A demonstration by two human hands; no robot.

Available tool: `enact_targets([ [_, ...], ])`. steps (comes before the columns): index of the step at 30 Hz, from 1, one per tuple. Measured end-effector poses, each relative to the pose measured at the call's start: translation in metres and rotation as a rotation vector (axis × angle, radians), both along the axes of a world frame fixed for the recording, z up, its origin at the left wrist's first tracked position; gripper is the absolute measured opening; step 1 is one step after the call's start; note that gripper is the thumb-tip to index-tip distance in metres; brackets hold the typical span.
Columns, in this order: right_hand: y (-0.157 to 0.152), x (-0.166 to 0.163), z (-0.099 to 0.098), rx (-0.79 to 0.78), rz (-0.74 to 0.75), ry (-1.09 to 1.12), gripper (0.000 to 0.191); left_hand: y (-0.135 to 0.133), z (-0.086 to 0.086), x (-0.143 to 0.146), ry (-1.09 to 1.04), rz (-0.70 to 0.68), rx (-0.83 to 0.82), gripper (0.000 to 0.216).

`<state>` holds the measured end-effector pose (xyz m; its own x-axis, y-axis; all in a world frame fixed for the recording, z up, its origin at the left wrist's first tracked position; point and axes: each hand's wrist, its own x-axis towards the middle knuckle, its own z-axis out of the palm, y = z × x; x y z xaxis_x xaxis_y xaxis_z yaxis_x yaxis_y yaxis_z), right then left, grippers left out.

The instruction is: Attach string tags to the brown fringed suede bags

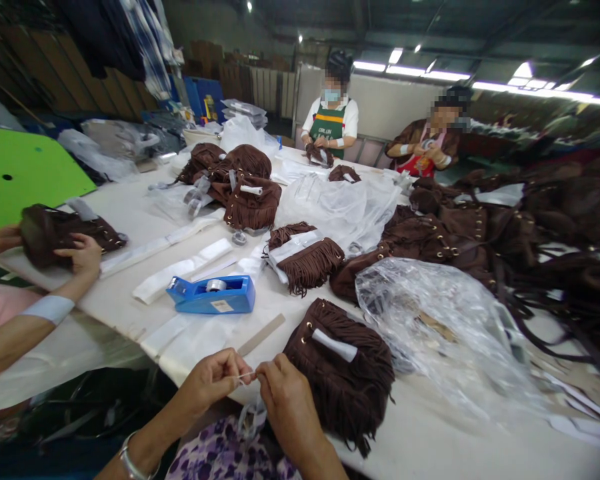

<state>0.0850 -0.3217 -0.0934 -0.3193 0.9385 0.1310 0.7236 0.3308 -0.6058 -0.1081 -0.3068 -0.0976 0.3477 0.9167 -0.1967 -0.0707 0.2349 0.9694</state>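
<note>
The left hand (215, 380) is pinching a thin white string (245, 376) between the thumb and the curled fingers, and the right hand (287, 400) is pinching it also, just beside. Both hands are nearly closed, and only this string is showing in them. They are probably holding so near together because such a thin thing is needing a fine grip from two sides. Whether the string is joining to something lower, I cannot tell.

The brown bag (337, 380) with fringe is lying on the table (430, 433), just beyond the right hand, perhaps so that it is staying within easy reach. A white wrap (335, 345) is sitting on its upper face, likely protecting the part beneath.

Ahead of the left hand, a blue tape dispenser (213, 295) is standing upright, and a grey strip (261, 335) is lying between. A clear plastic bag (440, 327) is spreading loosely to the right of the brown bag. At the left, a co-worker's hands (83, 257) are holding another bag (45, 237).
</note>
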Motion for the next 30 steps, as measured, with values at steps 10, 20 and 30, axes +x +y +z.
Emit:
enact_targets([
  [10,0.001,0.002,-0.007,0.09,-0.037,-0.1,0.019,-0.008,-0.002,0.022,-0.508,0.053,-0.377,0.009],
  [20,-0.006,-0.001,-0.023,-0.023,-0.25,0.224,0.018,-0.007,-0.032,0.034,-0.169,-0.13,-0.416,0.031],
  [30,-0.031,-0.019,-0.019,-0.22,-0.235,0.556,0.016,-0.018,-0.017,0.022,-0.146,-0.095,-0.406,0.052],
])
